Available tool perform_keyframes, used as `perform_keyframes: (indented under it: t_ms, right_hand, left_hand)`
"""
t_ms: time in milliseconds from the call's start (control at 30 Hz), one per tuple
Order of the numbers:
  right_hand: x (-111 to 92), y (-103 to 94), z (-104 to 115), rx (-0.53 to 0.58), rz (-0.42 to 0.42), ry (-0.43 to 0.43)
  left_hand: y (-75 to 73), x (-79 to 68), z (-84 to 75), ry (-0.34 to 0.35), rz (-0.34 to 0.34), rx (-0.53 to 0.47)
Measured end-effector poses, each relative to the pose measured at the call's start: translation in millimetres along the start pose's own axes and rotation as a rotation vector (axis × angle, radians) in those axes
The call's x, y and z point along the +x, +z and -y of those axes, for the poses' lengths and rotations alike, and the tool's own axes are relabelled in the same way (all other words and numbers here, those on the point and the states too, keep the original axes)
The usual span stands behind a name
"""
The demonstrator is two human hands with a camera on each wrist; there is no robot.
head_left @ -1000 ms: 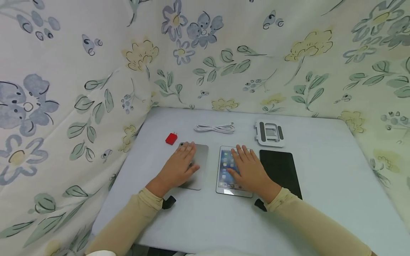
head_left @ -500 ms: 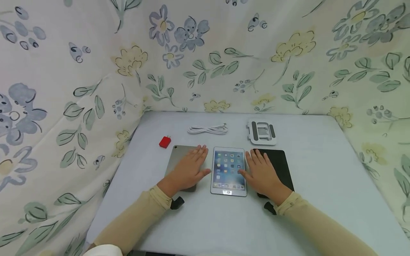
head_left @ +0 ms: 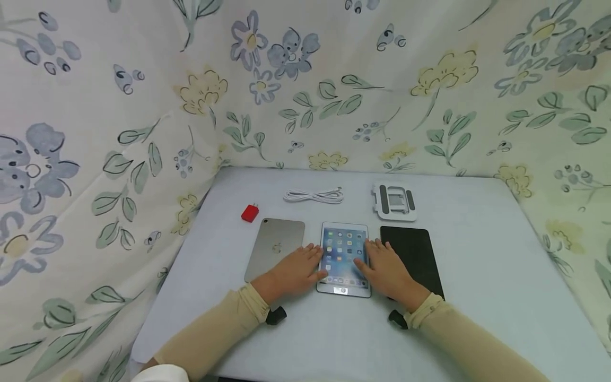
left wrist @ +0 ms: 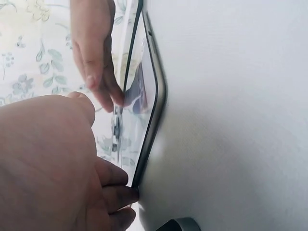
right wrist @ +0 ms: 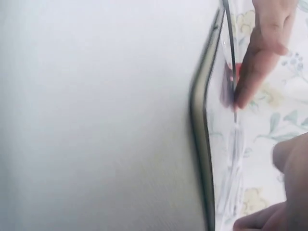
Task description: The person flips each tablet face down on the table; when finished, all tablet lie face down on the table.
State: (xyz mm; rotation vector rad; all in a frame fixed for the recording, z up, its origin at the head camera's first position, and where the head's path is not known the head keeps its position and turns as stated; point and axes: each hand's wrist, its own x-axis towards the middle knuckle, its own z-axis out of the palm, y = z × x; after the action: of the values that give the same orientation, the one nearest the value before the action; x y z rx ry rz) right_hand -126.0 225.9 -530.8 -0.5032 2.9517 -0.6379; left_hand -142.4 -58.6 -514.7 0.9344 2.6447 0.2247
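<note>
A white-framed tablet with its screen lit and app icons showing lies face up on the table between the hands. My left hand has straight fingers, with fingertips right at the tablet's left edge. At its right edge lie the fingers of my right hand, also extended, the thumb reaching over the screen. In the left wrist view, fingertips meet the tablet's dark rim. A silver tablet, back up, is partly under the left hand. The black tablet lies partly behind the right hand.
Beyond the tablets are a red charger plug, a coiled white cable and a white folding stand. The white table is bordered by a flowered cloth at the back and sides.
The left hand has moved from the silver tablet right and nearer, to the lit tablet's left edge. The right hand has gone off the lit screen to its right side, then slid nearer.
</note>
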Motion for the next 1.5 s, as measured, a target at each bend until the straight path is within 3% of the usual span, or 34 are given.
perform_keyframes:
  t_ms: [100, 333, 467, 733, 867, 1033, 1267, 1400, 1500]
  right_hand:
    - [1.9, 0.5, 2.7, 0.069, 0.02, 0.017]
    - [4.1, -7.7, 11.1, 0.431, 0.025, 0.19]
    - [6.2, -11.9, 15.8, 0.577, 0.021, 0.253]
    - [3.5, -12.9, 15.9, 0.808, -0.05, 0.286]
    - [-1.2, -24.1, 21.5, 0.878, -0.108, 0.22]
    - [-1.0, -37.9, 34.6, 0.946, -0.164, 0.062]
    - [9.5, -39.3, 59.5, 1.044, -0.095, -0.103]
    - [13.3, -30.6, 68.1, 1.025, -0.04, -0.171]
    - [16.7, -20.9, 73.3, 0.969, 0.003, -0.198]
  left_hand:
    - [2.7, -0.5, -0.7, 0.007, -0.003, 0.01]
    - [3.8, 0.9, 1.3, 0.019, -0.021, 0.026]
    - [2.0, 1.3, 2.5, 0.026, -0.027, 0.041]
    - [-0.9, 3.3, 0.2, 0.031, -0.051, 0.037]
    - [-3.8, 9.1, -2.2, 0.025, -0.072, 0.044]
    - [-8.8, 19.9, -11.4, 0.03, -0.098, -0.021]
    - [-12.6, 23.8, -20.2, 0.114, -0.292, -0.359]
    - [-23.9, 11.5, -17.1, 0.112, -0.383, -0.545]
    - [-30.2, -3.3, -8.6, 0.082, -0.431, -0.607]
